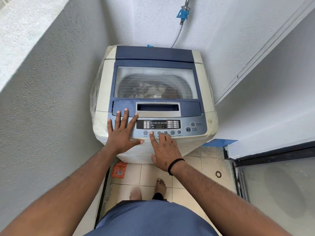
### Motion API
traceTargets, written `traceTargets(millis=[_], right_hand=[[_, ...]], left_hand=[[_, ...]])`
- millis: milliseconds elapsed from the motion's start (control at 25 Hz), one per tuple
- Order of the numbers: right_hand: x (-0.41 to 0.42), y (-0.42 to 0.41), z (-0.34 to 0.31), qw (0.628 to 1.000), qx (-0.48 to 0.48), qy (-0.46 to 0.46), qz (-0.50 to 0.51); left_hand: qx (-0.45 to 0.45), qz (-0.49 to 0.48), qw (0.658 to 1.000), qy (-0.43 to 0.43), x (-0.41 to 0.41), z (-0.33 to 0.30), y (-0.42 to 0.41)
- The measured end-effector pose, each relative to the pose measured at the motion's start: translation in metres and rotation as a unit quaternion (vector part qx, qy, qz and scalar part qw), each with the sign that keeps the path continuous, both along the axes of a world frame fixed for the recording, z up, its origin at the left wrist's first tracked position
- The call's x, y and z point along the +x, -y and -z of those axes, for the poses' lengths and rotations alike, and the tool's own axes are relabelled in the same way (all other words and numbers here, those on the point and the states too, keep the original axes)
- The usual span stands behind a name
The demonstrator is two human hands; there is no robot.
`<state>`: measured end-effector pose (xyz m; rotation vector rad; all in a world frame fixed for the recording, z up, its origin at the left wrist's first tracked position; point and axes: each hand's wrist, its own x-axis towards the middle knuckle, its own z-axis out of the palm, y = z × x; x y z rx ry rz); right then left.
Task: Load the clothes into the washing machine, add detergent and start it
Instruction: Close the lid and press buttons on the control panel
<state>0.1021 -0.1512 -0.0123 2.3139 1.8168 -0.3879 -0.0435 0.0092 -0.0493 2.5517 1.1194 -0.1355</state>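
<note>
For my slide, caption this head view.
Right hand presses a washing machine panel button, left hand resting flat.

Bright, even daylight; soft shadows beneath the hands; wide-angle lens bows the walls [51, 82] outward; focus sharp centrally, softer at edges.

A single head-worn wide-angle camera looks steeply down and forward from just above the washing machine [153, 103], close enough that both forearms reach in from the bottom edge toward its control panel [158, 127].
</note>
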Motion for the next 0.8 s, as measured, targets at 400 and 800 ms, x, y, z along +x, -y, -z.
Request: traceTargets(millis=[400, 800], right_hand=[[0.0, -0.005, -0.005, 1.0, -0.021, -0.009, -0.008], [0.04, -0.008, -0.016, 0.991, -0.088, -0.105, -0.002]], left_hand=[[0.001, 0.0, 1.0, 0.001, 0.0, -0.001, 0.0], [-0.017, 0.0, 1.0, -0.008, 0.0, -0.004, -0.001]])
